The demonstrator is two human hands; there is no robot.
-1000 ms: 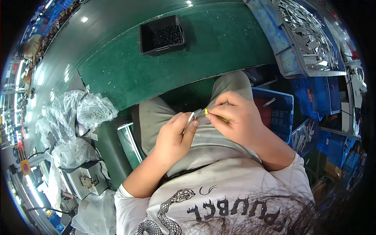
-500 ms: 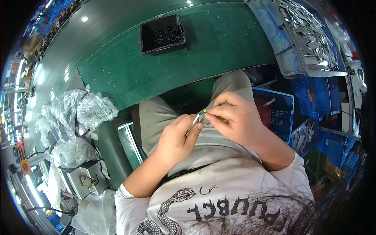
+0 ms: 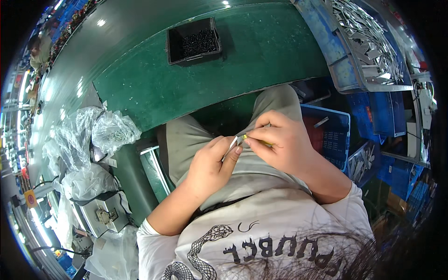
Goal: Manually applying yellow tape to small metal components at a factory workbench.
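Above my lap, my left hand [image 3: 210, 164] is closed on a small flat piece of silvery metal [image 3: 233, 142], pinched between thumb and fingers. Against the far end of that piece, my right hand [image 3: 283, 143] grips a slim yellow tool [image 3: 245, 136]. Only its yellow end and a bit of yellow beneath the fingers show, so its exact kind is hidden. The fingertips of both hands nearly meet at the metal piece.
On the green table [image 3: 154, 88] ahead stands a black bin [image 3: 172, 46] of small black parts. A large blue crate [image 3: 343, 70] of metal strips is at far right, a blue basket [image 3: 347, 135] below it. Clear plastic bags [image 3: 114, 130] lie at left.
The yellow tool's end has turned or shifted very slightly at the metal piece. Both hands otherwise stay in the same place.
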